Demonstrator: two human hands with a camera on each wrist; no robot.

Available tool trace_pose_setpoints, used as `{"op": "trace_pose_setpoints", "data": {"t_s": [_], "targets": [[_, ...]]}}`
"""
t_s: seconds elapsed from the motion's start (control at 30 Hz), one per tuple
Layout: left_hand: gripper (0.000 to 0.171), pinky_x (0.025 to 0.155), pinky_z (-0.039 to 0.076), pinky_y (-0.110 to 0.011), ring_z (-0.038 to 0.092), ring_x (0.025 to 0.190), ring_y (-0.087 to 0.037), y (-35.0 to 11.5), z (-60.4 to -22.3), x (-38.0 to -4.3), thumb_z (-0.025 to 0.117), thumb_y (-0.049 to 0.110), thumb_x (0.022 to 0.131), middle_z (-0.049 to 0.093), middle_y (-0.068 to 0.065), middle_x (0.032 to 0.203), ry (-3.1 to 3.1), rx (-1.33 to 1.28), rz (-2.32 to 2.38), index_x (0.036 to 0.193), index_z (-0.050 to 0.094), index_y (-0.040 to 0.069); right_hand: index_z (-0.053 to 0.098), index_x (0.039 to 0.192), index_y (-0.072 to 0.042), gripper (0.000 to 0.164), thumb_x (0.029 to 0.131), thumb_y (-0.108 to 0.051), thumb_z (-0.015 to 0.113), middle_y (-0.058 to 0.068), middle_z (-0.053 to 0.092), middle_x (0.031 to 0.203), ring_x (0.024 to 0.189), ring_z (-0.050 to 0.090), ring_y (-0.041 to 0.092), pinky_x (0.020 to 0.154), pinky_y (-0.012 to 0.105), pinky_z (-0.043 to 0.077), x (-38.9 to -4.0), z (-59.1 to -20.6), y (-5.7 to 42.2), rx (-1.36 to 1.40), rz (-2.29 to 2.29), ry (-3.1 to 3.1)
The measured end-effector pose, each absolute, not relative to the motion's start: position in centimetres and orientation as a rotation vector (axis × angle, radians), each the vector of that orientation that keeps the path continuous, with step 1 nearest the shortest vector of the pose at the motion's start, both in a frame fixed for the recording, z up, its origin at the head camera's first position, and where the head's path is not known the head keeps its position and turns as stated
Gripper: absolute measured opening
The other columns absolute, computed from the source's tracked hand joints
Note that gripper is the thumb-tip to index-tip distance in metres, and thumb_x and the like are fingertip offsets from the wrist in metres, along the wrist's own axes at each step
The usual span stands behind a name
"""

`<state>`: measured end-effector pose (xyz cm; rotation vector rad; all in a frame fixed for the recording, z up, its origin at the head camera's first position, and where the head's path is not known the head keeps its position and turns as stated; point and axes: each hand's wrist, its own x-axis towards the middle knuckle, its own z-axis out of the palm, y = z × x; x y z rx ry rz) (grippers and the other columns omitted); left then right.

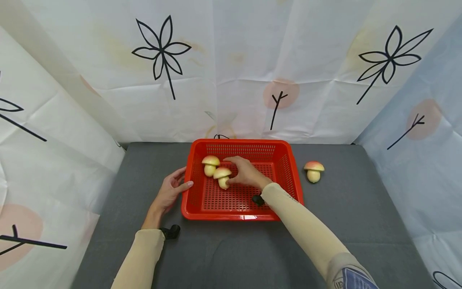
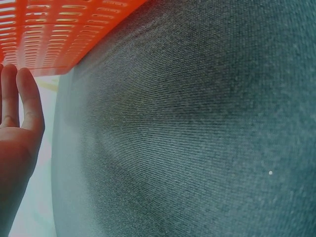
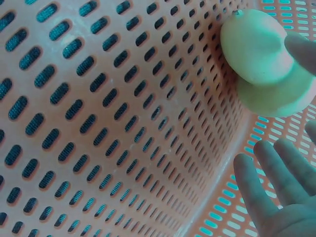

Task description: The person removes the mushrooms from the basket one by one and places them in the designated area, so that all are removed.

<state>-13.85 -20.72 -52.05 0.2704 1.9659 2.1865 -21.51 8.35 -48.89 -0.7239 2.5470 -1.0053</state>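
Two toy mushrooms lie at the left inside a red plastic basket (image 1: 242, 216): a rear mushroom (image 1: 210, 165) and a nearer mushroom (image 1: 222, 176), both with yellow stems and reddish-yellow caps. My right hand (image 1: 247, 173) reaches into the basket with its fingers spread apart. In the right wrist view its thumb (image 3: 302, 52) is right at the nearer mushroom's stem, while the other fingers stand away from it. At the basket's left side is my left hand (image 1: 172, 188), its thumb over the rim and its straight fingers (image 2: 30, 96) along the outer wall.
A third toy mushroom (image 1: 314, 171) stands on the grey table (image 1: 231, 257) to the right of the basket. White cloth (image 1: 238, 52) printed with black plant drawings hangs behind the table and on both sides.
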Motion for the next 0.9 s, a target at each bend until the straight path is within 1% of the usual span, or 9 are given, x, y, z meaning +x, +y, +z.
{"op": "trace_pose_setpoints", "data": {"t_s": [0.13, 0.23, 0.47, 0.63, 0.8, 0.9], "targets": [[0.064, 0.096, 0.055, -0.031, 0.054, 0.126, -0.021, -20.8, -52.2, -13.9, 0.064, -0.002, 0.096, 0.046, -0.025, 0.147, 1.961, 0.266, 2.2, 0.153, 0.034, -0.006, 0.052, 0.148, -0.009, 0.083, 0.076, -0.017, 0.092, 0.009, 0.053, 0.147, 0.135, 0.047, 0.027, 0.112, 0.046, 0.041, -21.3, -49.1, 8.1, -0.757, -1.034, 2.495], [0.064, 0.096, 0.055, -0.031, 0.055, 0.125, -0.021, -20.8, -52.3, -13.9, 0.064, -0.002, 0.096, 0.046, -0.024, 0.146, 1.961, 0.26, 2.201, 0.153, 0.034, -0.006, 0.053, 0.147, -0.01, 0.082, 0.075, -0.016, 0.092, 0.008, 0.054, 0.144, 0.13, 0.05, 0.024, 0.11, 0.043, 0.043, -21.2, -49.2, 7.9, -0.776, -1.047, 2.469], [0.064, 0.095, 0.055, -0.029, 0.055, 0.123, -0.018, -20.8, -52.0, -13.9, 0.062, -0.003, 0.097, 0.042, -0.029, 0.149, 1.96, 0.256, 2.191, 0.154, 0.033, -0.006, 0.054, 0.146, -0.009, 0.081, 0.075, -0.013, 0.092, 0.004, 0.059, 0.138, 0.12, 0.054, 0.02, 0.104, 0.039, 0.047, -21.1, -49.6, 7.5, -0.803, -1.037, 2.454], [0.064, 0.095, 0.055, -0.03, 0.055, 0.124, -0.019, -20.7, -51.8, -13.9, 0.063, -0.003, 0.097, 0.042, -0.028, 0.149, 1.949, 0.242, 2.191, 0.154, 0.033, -0.004, 0.056, 0.145, -0.012, 0.079, 0.075, -0.012, 0.092, 0.002, 0.06, 0.134, 0.116, 0.055, 0.019, 0.101, 0.038, 0.049, -21.1, -49.8, 7.4, -0.837, -1.009, 2.455], [0.065, 0.096, 0.054, -0.03, 0.054, 0.125, -0.02, -20.7, -51.8, -13.9, 0.063, -0.002, 0.097, 0.041, -0.028, 0.15, 1.946, 0.244, 2.189, 0.154, 0.033, -0.004, 0.055, 0.145, -0.011, 0.08, 0.074, -0.012, 0.092, 0.005, 0.06, 0.134, 0.117, 0.056, 0.021, 0.1, 0.038, 0.049, -21.1, -49.9, 7.3, -0.902, -0.929, 2.494], [0.065, 0.096, 0.054, -0.03, 0.054, 0.126, -0.023, -20.7, -51.8, -13.9, 0.063, -0.003, 0.097, 0.042, -0.029, 0.149, 1.943, 0.242, 2.193, 0.154, 0.033, -0.004, 0.053, 0.146, -0.01, 0.082, 0.073, -0.012, 0.092, 0.008, 0.058, 0.136, 0.12, 0.055, 0.023, 0.101, 0.04, 0.048, -21.0, -49.9, 7.2, -0.936, -0.879, 2.518]]}}
